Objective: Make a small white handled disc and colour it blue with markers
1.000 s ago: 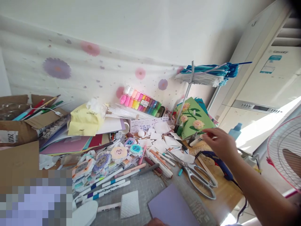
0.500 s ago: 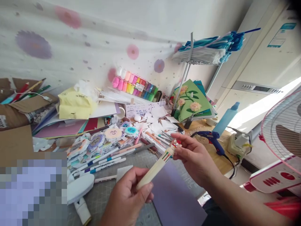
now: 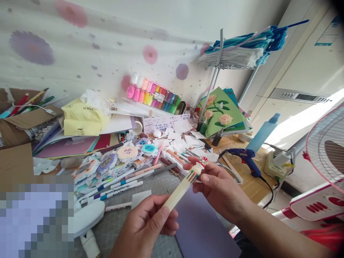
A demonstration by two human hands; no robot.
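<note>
A cream multicolour pen (image 3: 178, 194) slants up to the right in front of me. Coloured sliders show near its top, which ends in a small red-and-white figure (image 3: 202, 163). My left hand (image 3: 147, 220) is closed round the lower barrel, thumb on top. At the upper end, my right hand (image 3: 224, 186) has its fingers behind the pen and its thumb beside the sliders. Beneath the hands lie a purple sheet (image 3: 204, 225) and a grey cutting mat (image 3: 166, 247).
Several markers (image 3: 120, 191) and cut-out paper pieces (image 3: 127, 152) cover the left of the table. Clay tubs (image 3: 153, 95) stand behind. To the right are a blue glue gun (image 3: 245, 159), a blue bottle (image 3: 263, 132), a power strip (image 3: 274, 166) and a fan (image 3: 329, 143).
My right thumb has come off the pen's figure end and sits lower beside the sliders, leaving the figure more exposed. The left grip stays on the barrel. The view has shifted slightly.
</note>
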